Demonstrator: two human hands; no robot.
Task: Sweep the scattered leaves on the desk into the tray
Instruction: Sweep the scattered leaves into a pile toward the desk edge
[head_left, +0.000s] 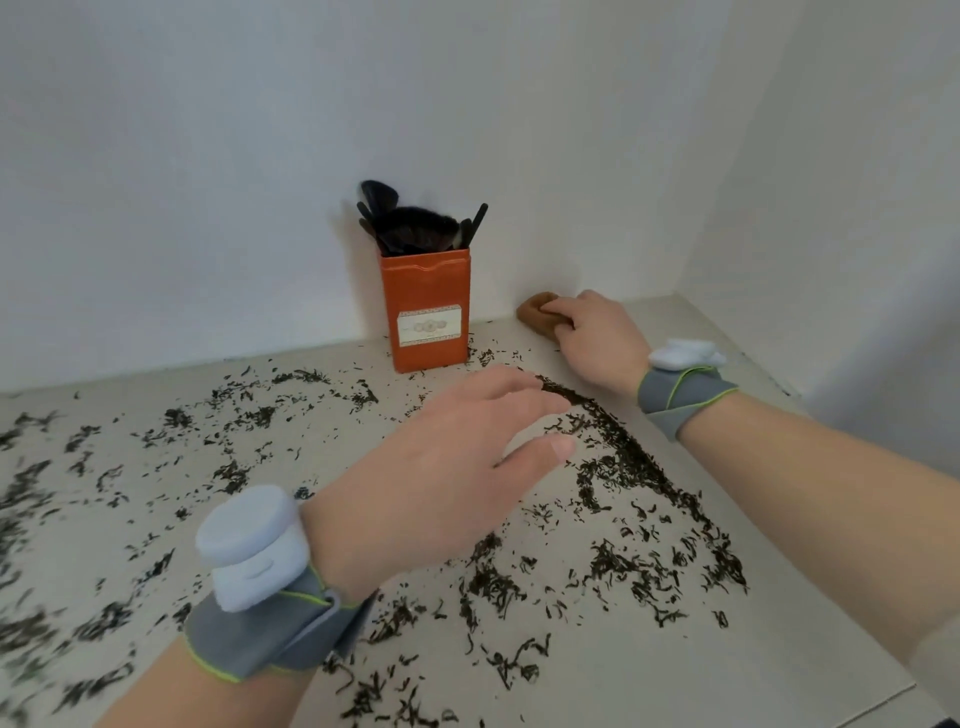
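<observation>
Dark dried leaves (631, 470) lie scattered over the pale desk (810, 629), thickest in a ridge at the right of centre. My left hand (447, 467) hovers flat over the desk's middle, fingers apart, holding nothing. At the back right my right hand (597, 338) rests by the wall, its fingers curled on a small brown object (535, 307), most of it hidden by them. No tray is in view.
An orange box (426, 312) holding dark brushes (410, 221) stands against the back wall. A white wall closes the right side. The desk's front right edge (862, 701) runs diagonally. Both wrists wear grey bands with white devices.
</observation>
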